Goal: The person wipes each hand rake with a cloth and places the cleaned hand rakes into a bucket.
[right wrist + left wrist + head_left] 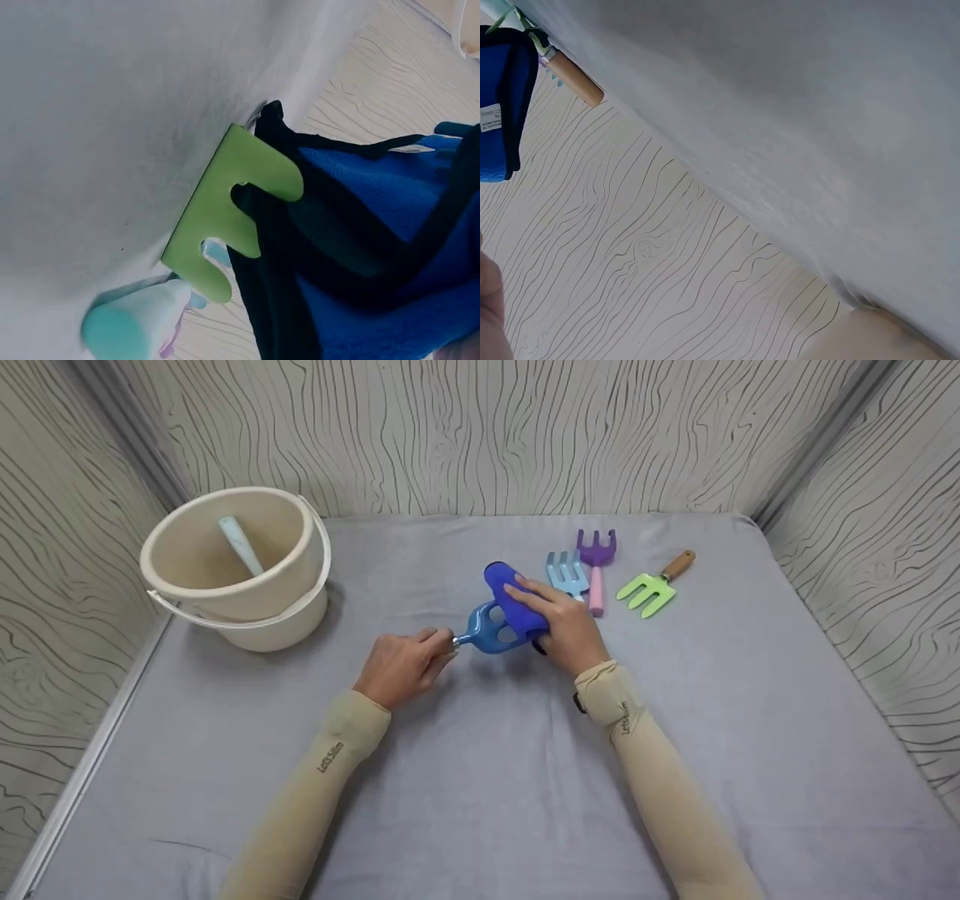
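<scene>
My left hand (405,664) grips the handle end of a blue garden hand fork (484,631), hiding most of the handle. A blue cloth (517,600) with dark edging covers the fork's tines, and my right hand (566,626) holds that cloth around them. In the left wrist view the cloth (496,112) shows a white label, and only a bit of the left hand (490,307) appears. Much of the right wrist view is filled by the cloth (367,247), partly in front of a green fork (225,210).
Beyond my right hand lie a light blue fork (568,576), a purple fork (598,553) with a pink handle, and a green fork (649,592) with a wooden handle. At left stands a cream bucket (270,637), a pale blue handle (240,546) inside it. Patterned walls border the cloth-covered table.
</scene>
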### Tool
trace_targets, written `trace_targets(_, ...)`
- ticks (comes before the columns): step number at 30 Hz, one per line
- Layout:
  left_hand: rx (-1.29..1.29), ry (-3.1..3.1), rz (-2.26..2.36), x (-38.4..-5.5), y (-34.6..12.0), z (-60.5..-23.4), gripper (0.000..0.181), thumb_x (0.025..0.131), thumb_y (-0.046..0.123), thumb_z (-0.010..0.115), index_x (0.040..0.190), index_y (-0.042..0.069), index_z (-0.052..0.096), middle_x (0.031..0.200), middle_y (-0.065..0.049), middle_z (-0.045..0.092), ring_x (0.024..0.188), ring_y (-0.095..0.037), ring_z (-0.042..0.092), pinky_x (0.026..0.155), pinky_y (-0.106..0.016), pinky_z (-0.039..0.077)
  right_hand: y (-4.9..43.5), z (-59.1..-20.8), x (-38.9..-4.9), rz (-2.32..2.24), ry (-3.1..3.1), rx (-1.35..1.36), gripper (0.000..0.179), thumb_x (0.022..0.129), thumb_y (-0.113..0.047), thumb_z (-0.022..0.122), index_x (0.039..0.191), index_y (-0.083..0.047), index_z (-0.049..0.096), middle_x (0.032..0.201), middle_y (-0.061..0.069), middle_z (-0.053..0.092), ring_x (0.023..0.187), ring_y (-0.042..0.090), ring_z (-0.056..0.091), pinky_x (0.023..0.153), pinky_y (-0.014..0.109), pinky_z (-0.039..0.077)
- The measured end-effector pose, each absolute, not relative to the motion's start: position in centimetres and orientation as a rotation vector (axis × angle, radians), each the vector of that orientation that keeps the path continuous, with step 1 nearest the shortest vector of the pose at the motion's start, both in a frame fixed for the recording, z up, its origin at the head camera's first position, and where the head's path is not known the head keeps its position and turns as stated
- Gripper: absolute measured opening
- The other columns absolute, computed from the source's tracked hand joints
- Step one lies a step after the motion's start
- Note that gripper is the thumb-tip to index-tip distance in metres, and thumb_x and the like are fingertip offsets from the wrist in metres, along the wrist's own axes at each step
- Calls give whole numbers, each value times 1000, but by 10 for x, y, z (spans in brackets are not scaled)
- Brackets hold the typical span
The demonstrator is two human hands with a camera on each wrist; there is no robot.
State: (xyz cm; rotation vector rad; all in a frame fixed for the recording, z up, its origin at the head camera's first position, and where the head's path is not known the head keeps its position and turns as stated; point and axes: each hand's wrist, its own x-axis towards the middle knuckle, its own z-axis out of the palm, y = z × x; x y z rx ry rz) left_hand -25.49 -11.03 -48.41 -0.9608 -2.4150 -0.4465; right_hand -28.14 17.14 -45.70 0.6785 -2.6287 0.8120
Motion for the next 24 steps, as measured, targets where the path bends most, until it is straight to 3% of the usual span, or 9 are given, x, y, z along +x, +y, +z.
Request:
trace_targets(5,-960,-2423,-492,-255,-110,-484,11,99,23,71,102,15,64,72,2,61,46,-6,41,46,-21,32,177,-457,-285,876,-2604,662,82,81,21,71,147,-25,59,152,6,57,137,39,57,115,56,41)
trace_targets(15,-919,-2470,-631,-253,-111,-481,14,99,25,72,108,15,67,84,1,75,53,-10,60,54,-24,51,184,-459,-291,1035,-2621,609,78,86,20,63,148,-27,59,152,6,57,140,38,54,118,60,36)
trace_targets(24,-921,-2451,-790,-253,-110,-477,17,100,26,70,110,12,67,93,-1,79,71,-14,75,66,-26,59,193,-461,-295,1106,-2726,576,71,86,21,60,141,-23,66,153,6,57,145,39,48,120,60,33)
